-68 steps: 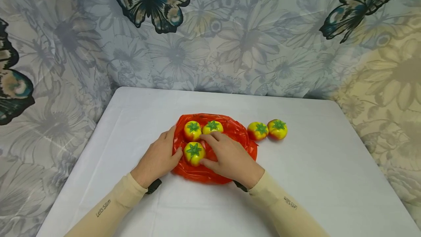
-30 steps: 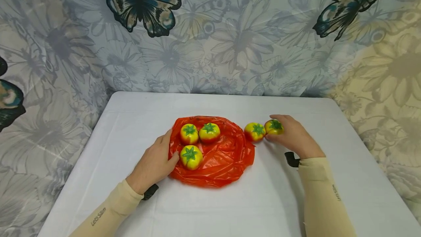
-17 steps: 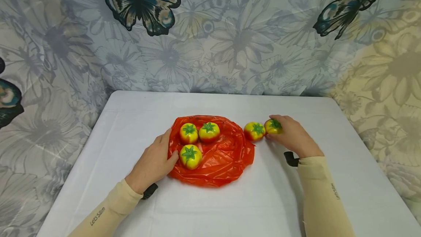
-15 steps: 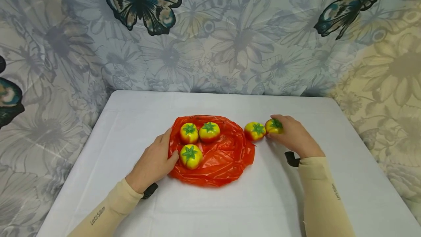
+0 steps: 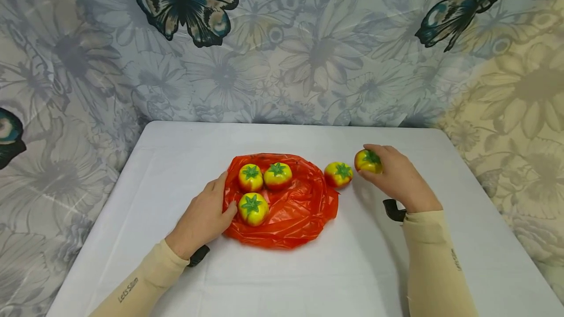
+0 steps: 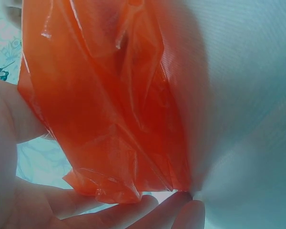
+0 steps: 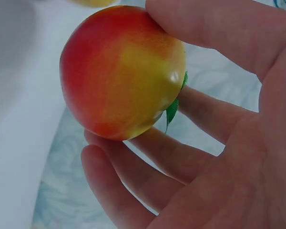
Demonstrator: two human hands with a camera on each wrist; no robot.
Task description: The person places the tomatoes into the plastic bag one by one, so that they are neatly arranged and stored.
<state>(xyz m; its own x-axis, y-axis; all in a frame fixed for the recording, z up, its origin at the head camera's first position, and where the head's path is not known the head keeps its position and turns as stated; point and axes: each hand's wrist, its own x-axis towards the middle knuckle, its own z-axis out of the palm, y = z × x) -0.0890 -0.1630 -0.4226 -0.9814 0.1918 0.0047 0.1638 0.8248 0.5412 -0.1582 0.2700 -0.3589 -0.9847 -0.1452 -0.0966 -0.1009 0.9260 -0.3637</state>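
Note:
A red plastic bag (image 5: 299,209) lies spread on the white table, with three red-and-yellow toy tomatoes inside its rim: a back-left tomato (image 5: 251,177), a back-middle tomato (image 5: 278,175) and a front tomato (image 5: 253,209). My left hand (image 5: 204,212) rests against the bag's left side, fairly straight fingers (image 6: 128,212) along its edge and thumb near the front tomato. Off to the right, my right hand (image 5: 403,177) pinches another tomato (image 7: 119,71) between thumb and fingers, its green leafy top toward the palm. A loose tomato (image 5: 338,175) sits beside the bag's right edge.
The white table (image 5: 282,283) reaches back to a wall hung with floral and butterfly-print cloth (image 5: 308,53). Both forearms wear beige sleeves and dark wrist cameras. Much of the bag's underside is hidden.
My right hand has left the bag, reached the far-right tomato and lifted it slightly, up and away from the loose one. The left hand has stayed at the bag's left side.

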